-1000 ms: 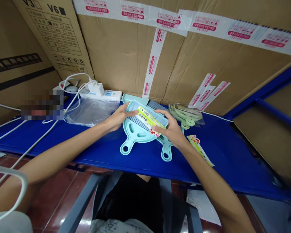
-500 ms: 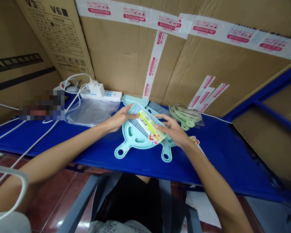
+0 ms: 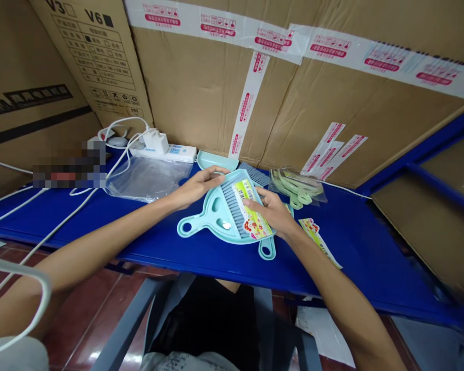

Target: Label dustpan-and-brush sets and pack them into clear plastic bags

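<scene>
A light-blue mini dustpan [image 3: 212, 219] with a grey-bristled brush [image 3: 233, 203] nested in it lies tilted between my hands, its handle pointing left. My left hand [image 3: 201, 186] is closed on the dustpan's upper left corner. On the other side my right hand [image 3: 274, 208] grips the right edge, its thumb pressing a yellow-green printed label card [image 3: 251, 219] against the bristles. Beneath it, the handle of another light-blue piece [image 3: 267, 249] pokes out; the rest of that piece is mostly hidden. A second label card [image 3: 319, 241] lies right of my right hand.
Bagged green dustpan pieces [image 3: 297, 188] lie at the back right. Behind my hands sits another light-blue piece [image 3: 216, 161]. To the left are a clear plastic bag [image 3: 147, 178], a white power strip [image 3: 181, 153] and loose cables. Cardboard [image 3: 201, 93] walls the blue table's back.
The dustpan has turned, so its handle now points more to the left, and it has shifted slightly right. The label card has turned with it. The second label card shows more fully.
</scene>
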The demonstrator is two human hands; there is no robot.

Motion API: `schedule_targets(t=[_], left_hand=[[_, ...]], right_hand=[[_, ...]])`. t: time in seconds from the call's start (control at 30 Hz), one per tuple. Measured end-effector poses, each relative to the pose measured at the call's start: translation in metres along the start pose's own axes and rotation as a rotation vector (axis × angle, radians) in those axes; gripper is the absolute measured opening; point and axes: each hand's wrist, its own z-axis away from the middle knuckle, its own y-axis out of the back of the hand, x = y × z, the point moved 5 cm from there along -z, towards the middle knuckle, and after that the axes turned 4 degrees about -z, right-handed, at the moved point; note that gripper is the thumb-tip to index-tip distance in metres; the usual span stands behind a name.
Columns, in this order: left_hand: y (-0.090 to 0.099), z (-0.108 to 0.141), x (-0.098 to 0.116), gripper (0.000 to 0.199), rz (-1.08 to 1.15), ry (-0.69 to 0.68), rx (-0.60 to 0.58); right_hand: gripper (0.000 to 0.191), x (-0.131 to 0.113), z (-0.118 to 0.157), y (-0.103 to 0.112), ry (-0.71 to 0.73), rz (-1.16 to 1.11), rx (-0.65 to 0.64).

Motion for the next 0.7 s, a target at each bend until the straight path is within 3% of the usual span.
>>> schedule_targets(t=[0.13, 0.2, 0.27, 0.4, 0.7], left_hand=[[0.035, -0.009, 0.0, 0.037, -0.699, -0.181, 0.26], [0.044, -0.011, -0.009, 0.042, -1.015, -0.138, 0.281], [0.048, -0.013, -0.024, 0.048, -1.203, -0.009, 0.197], [0.048, -0.012, -0.045, 0.054, -1.279, 0.165, 0.015], [0.043, -0.012, -0.041, 0.044, -1.289, 0.037, -0.042]], right_hand=[[0.056, -0.003, -0.003, 0.011, 0.048, -0.048, 0.173], [0.055, -0.003, -0.004, 0.013, 0.069, -0.068, 0.209], [0.054, -0.003, -0.004, 0.013, 0.083, -0.079, 0.223], [0.053, -0.001, -0.003, 0.012, 0.088, -0.079, 0.234], [0.052, -0.006, -0.001, 0.012, 0.11, -0.103, 0.268]])
